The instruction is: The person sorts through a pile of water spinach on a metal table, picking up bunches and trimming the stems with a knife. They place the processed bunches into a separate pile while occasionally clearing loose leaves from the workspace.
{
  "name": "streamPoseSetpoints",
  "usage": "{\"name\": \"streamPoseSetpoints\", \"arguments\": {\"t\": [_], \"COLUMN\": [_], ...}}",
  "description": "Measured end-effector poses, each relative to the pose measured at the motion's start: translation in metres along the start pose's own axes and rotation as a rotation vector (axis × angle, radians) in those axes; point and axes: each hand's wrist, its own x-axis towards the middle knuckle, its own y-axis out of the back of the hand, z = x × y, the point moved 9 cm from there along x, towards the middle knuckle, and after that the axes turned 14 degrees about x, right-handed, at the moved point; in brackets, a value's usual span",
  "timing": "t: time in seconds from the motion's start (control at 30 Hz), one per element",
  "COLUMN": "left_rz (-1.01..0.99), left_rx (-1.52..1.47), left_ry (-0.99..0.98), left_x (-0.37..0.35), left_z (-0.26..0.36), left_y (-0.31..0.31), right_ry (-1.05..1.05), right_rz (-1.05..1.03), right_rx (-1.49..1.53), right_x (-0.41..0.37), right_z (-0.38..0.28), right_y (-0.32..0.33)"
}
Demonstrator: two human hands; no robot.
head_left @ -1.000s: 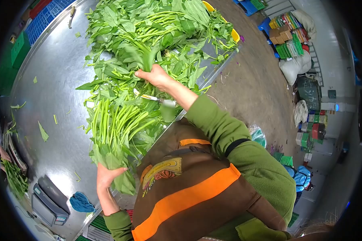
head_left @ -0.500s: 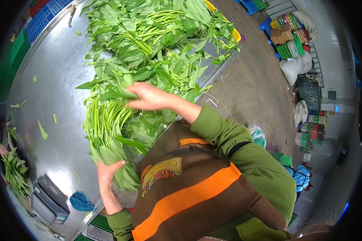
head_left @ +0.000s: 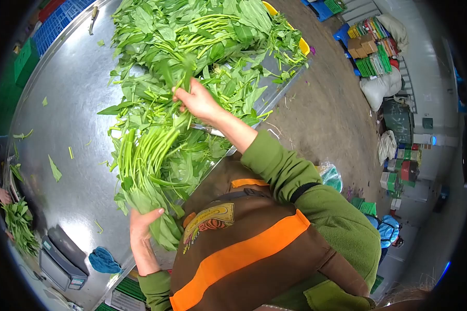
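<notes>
My left hand (head_left: 142, 223) is wrapped round the leafy end of a bunch of green stems (head_left: 146, 153), thumb on top, over the metal table's near edge. My right hand (head_left: 198, 101) pinches a few leafy sprigs (head_left: 179, 75) above the table; their leaves are blurred. Just below that hand lies a knife-like tool (head_left: 207, 129), partly hidden by greens. A large heap of leafy greens (head_left: 176, 36) covers the far part of the table.
The metal table (head_left: 78, 124) carries leaf scraps, a scale (head_left: 62, 264), a blue cloth (head_left: 105, 260) and another knife (head_left: 93, 20). At the left edge a co-worker's hand (head_left: 3, 195) is beside greens (head_left: 19, 223). A yellow container (head_left: 303, 46) shows behind the heap.
My right hand has moved up and slightly right with sprigs in its fingers, and the tool below it has come into view. My left hand has shifted slightly right with the bunch.
</notes>
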Motion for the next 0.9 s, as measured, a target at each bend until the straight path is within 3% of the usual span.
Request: {"name": "streamPoseSetpoints", "arguments": {"t": [0.03,0.1,0.17,0.23,0.37,0.43,0.57,0.63,0.7,0.77,0.8,0.83,0.9], "left_rz": [0.031,0.053,0.098,0.109,0.107,0.112,0.125,0.126,0.119,0.13,0.137,0.131,0.105], "left_rx": [0.028,0.064,0.227,0.27,0.269,0.213,0.119,0.073,0.09,0.115,0.144,0.149,0.12], "left_ry": [-0.004,-0.043,-0.105,-0.137,-0.099,-0.09,-0.118,-0.112,-0.14,-0.128,-0.13,-0.134,-0.162], "left_x": [0.0,0.002,0.005,0.008,0.006,0.005,0.001,0.0,0.001,0.0,0.002,0.004,0.005], "left_z": [0.0,0.008,0.023,0.029,0.027,0.026,0.022,0.018,0.016,0.016,0.019,0.02,0.022], "left_y": [0.002,-0.003,-0.007,-0.009,-0.003,0.002,0.007,0.009,0.012,0.01,0.009,0.007,0.004], "right_ry": [-0.001,0.044,0.044,0.087,0.109,0.174,0.176,0.1,0.196,0.097,-0.047,0.03,0.112], "right_rz": [0.0,-0.315,-0.403,-0.614,-0.523,-0.608,-0.152,0.08,0.038,-0.269,-0.363,-0.547,-0.543], "right_rx": [0.0,-0.403,-0.774,-0.924,-0.758,-0.653,-0.748,-0.545,-0.505,-0.44,-0.61,-0.645,-0.64], "right_x": [-0.003,-0.034,-0.065,-0.084,-0.063,-0.054,0.001,0.014,0.009,-0.015,-0.039,-0.045,-0.049], "right_z": [0.002,-0.026,-0.014,0.009,0.021,0.016,0.009,-0.001,-0.016,-0.011,-0.028,-0.015,0.018], "right_y": [0.005,-0.037,-0.072,-0.101,-0.097,-0.096,-0.026,0.021,0.018,-0.024,-0.046,-0.07,-0.079]}}
